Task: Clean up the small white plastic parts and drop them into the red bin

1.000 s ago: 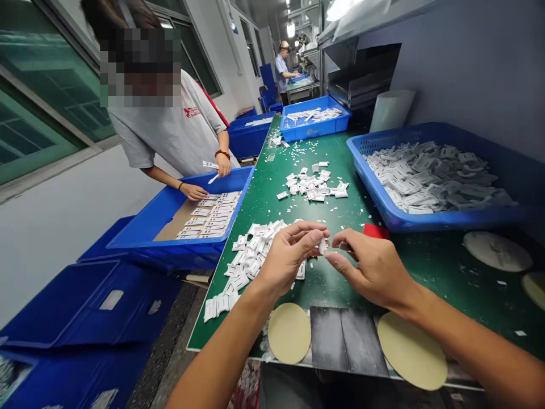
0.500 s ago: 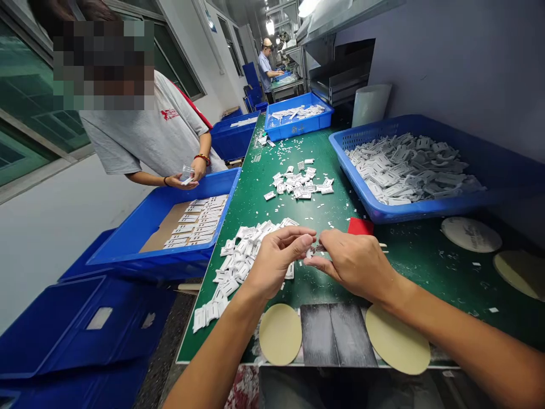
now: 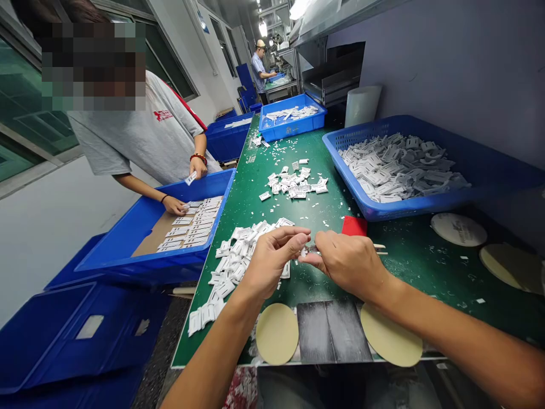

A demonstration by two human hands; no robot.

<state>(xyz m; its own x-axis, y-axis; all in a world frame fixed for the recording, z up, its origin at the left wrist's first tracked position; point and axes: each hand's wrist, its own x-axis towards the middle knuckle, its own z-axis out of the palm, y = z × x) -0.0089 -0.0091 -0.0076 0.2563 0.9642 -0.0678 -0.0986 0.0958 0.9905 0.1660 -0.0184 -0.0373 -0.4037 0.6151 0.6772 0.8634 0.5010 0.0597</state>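
Observation:
Over the green table (image 3: 315,284), my left hand (image 3: 276,255) pinches a small white plastic part (image 3: 304,250), mostly hidden by the fingers. Close against it on the right, my right hand (image 3: 347,261) is closed around a small metal tool (image 3: 313,249), only its tip showing between the hands. Beside and behind my left hand lies a heap of white parts (image 3: 240,255). A smaller group of white parts (image 3: 292,183) lies farther back. Just behind my right hand is a red block (image 3: 354,226).
A blue basket (image 3: 370,209) of white parts stands at the right, a blue tray (image 3: 293,132) at the back. Left of the table, a person (image 3: 145,130) handles white pieces over a blue bin (image 3: 140,267). Yellow discs (image 3: 277,334) and dark pads (image 3: 334,332) line the front edge.
The person at the left has lowered one hand onto the rows in the bin, the other holding a piece. The view has shifted slightly; my hands remain together in nearly the same pose.

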